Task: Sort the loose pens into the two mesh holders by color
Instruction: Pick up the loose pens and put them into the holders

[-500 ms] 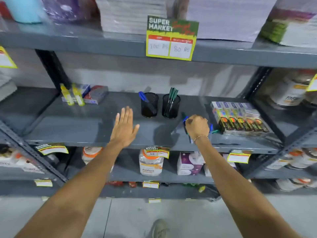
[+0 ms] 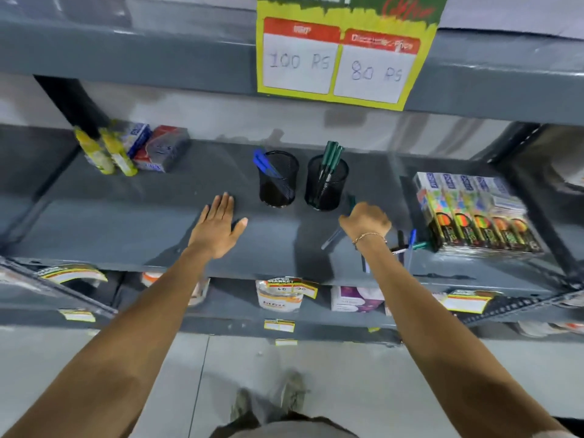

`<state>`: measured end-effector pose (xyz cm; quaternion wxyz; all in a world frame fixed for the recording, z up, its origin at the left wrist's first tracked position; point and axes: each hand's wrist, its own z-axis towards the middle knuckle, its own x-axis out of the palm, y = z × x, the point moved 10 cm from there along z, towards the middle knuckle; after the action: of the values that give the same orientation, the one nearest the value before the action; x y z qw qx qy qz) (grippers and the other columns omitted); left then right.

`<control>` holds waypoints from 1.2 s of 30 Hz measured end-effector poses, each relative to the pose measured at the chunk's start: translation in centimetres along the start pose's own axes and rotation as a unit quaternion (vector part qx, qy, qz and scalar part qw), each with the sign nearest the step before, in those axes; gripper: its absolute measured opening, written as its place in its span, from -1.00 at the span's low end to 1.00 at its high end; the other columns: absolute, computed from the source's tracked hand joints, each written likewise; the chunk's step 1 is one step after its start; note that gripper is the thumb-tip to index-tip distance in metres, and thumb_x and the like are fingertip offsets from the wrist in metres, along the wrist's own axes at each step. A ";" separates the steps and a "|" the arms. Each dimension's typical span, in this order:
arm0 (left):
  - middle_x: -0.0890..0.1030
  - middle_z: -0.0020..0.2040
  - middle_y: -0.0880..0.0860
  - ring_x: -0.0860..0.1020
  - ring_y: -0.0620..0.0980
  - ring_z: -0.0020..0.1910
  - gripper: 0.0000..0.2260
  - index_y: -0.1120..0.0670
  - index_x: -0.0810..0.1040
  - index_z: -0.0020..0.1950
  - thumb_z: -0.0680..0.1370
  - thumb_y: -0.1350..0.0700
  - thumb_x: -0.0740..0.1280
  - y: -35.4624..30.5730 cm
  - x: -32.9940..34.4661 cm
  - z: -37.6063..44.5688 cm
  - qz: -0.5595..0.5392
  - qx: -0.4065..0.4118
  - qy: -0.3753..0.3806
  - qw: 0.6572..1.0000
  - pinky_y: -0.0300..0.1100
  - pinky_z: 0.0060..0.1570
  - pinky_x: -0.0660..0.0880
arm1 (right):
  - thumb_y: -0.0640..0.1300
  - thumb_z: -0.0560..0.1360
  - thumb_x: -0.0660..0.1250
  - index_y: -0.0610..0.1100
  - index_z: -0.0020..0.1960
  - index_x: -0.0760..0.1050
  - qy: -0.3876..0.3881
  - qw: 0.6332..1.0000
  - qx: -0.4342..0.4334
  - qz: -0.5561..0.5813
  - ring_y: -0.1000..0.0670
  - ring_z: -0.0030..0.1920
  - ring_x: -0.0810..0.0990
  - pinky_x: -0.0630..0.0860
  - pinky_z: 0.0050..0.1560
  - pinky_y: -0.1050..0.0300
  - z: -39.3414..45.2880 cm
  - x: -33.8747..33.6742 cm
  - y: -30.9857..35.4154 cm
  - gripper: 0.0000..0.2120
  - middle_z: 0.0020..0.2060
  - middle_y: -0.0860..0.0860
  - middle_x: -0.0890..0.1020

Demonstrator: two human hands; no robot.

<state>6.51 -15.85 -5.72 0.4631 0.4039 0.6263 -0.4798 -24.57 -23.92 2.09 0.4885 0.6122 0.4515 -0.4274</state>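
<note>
Lifting a dark green pen (image 2: 350,202) off the shelf (image 2: 126,222), our right hand (image 2: 365,221) has risen from the loose pile near the front edge, where it was pressed down half a second ago, and is now clenched around that pen just in front of the holders. Our left hand (image 2: 218,224) stays flat and released on the shelf. The left holder (image 2: 278,178) has blue pens, the right holder (image 2: 327,181) green ones, so we judge this pen belongs in the right one. Several loose pens (image 2: 406,245) remain by the front edge, beside the marker packs (image 2: 474,213).
</note>
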 end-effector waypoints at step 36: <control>-0.01 0.61 0.05 -0.09 0.05 0.58 -0.36 0.12 -0.02 0.58 0.61 -0.22 -0.06 0.4 -0.4 -0.2 -0.009 0.008 -0.057 0.998 -0.05 0.53 -0.13 | -0.17 0.55 0.29 -0.11 0.10 0.58 -0.272 0.874 -0.088 0.393 -0.04 -0.23 0.55 0.44 -0.19 0.23 -0.7 -5.3 5.9 -0.84 -0.11 -0.11 0.62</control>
<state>6.98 -15.58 -5.42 0.4906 0.3740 0.5983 -0.5113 -19.98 -24.60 8.56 0.7716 0.5534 0.0592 -0.3080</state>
